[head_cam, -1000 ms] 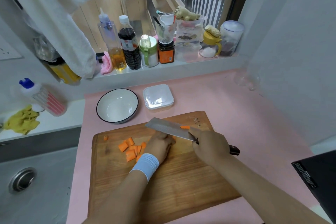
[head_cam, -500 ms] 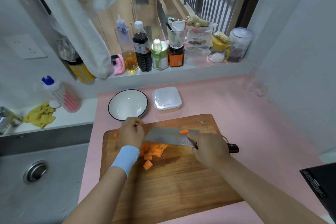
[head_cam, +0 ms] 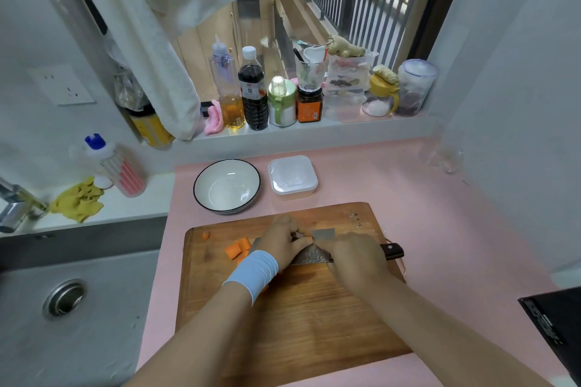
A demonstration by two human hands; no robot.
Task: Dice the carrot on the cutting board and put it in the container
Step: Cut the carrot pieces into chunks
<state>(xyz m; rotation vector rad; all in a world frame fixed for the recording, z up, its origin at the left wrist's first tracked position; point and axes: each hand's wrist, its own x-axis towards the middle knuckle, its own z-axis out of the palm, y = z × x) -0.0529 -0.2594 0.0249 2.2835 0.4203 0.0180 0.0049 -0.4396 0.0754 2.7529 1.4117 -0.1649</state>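
Half a second ago the left hand (head_cam: 283, 242) was out at the board's 10 o'clock corner, near the bowl. Now it is back at the knife (head_cam: 309, 257), fingers curled over the flat of the blade where an orange bit (head_cam: 308, 239) clings; whether they pinch it I cannot tell. The right hand (head_cam: 355, 261) grips the knife handle, blade low over the cutting board (head_cam: 298, 324). This looks like clearing the blade, so dicing seems nearly done and the transfer not yet begun. The carrot pieces (head_cam: 237, 249) lie at 9 o'clock of the left hand, some hidden under the wrist, with a stray slice (head_cam: 206, 235) toward 10. The open bowl (head_cam: 195, 188) stands at 11 o'clock of the board and a lidded white box (head_cam: 292, 177) at 12; its lid would need removing first.
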